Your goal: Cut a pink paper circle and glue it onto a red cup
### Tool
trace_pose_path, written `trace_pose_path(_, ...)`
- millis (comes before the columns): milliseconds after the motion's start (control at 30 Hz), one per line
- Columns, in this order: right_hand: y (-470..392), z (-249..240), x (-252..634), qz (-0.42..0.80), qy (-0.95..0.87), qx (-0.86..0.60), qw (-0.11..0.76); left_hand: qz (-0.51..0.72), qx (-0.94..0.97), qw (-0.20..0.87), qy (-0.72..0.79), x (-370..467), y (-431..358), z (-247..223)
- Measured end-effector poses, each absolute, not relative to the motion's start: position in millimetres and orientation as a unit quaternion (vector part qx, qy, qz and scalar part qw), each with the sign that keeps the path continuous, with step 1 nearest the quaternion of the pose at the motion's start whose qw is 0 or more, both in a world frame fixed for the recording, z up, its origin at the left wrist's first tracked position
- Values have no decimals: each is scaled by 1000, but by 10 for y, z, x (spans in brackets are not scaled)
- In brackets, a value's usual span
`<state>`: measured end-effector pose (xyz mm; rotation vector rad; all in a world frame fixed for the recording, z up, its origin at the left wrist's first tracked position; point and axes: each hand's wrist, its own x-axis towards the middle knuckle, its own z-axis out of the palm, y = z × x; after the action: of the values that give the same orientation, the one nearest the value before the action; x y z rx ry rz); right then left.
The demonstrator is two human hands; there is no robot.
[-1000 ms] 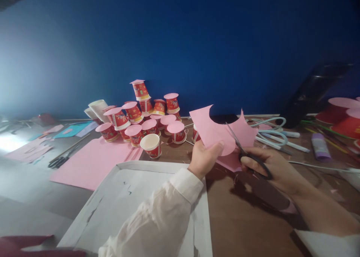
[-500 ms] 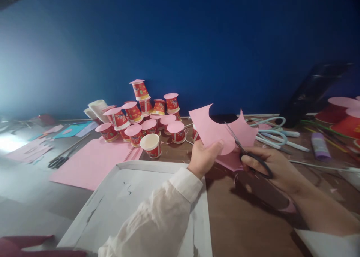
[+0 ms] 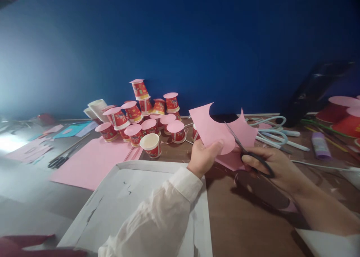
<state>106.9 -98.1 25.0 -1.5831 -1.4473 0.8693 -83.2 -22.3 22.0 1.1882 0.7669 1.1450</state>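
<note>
Left hand (image 3: 203, 159), white sleeve: grip clamped on thin pink paper sheet with curved cutouts (image 3: 212, 127), thumb on top near its rounded lower edge. Right hand (image 3: 284, 172): grip closed round black-handled metal scissors (image 3: 243, 150), blades at the sheet, can't tell how far apart they are. Sheet is held up over brown wooden surface (image 3: 242, 227), just past the right far corner of shallow white cardboard tray (image 3: 137, 182). Left of the sheet: cluster of red printed paper cups (image 3: 119, 119), upside down, some stacked, pink paper discs on many; one upright red paper cup with cream inside (image 3: 154, 152) in front of them. Larger flat pink paper sheet (image 3: 92, 163) left of tray. Right side: looped pale blue cable (image 3: 284, 139), purple-and-white glue stick (image 3: 321, 146) lying beyond right hand
</note>
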Motion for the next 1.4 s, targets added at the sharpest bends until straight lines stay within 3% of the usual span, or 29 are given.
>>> trace_pose_path(1400,-997,222,1099,378,-540,-621,424,506,517,611,321,-845,-199,202)
